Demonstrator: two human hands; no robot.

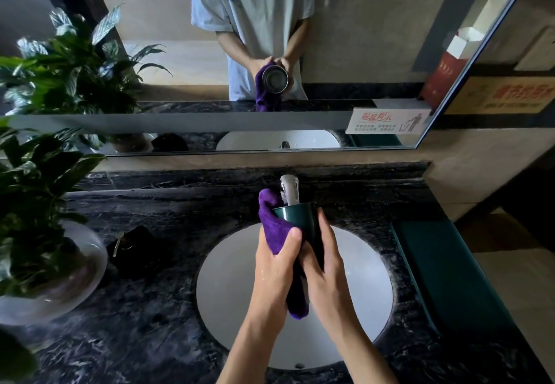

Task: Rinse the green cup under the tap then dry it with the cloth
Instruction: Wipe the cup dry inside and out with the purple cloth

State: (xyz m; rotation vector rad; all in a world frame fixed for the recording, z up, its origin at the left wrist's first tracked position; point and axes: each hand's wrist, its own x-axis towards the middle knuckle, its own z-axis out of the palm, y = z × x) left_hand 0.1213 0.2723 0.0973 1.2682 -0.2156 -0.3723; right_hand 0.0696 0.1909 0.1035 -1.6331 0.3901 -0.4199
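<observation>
Above the middle of the white sink basin (pixel 228 281), just in front of the single tap (pixel 289 189) at the back edge of the dark marble counter (pixel 144 323), the person is holding one green cup (pixel 303 221) upright in both hands. The left hand (pixel 277 266) is closing around the one purple cloth (pixel 274 227) and pressing it against the cup's left side, with the cloth's tail hanging down between the wrists; the right hand (pixel 322 259) is wrapping the cup's right side. No water is showing at the tap, so the drying step seems to be under way. The next move probably calls for turning the cup within the cloth and wiping inside the rim. One potted plant (pixel 39 203) is standing at the counter's left edge.
</observation>
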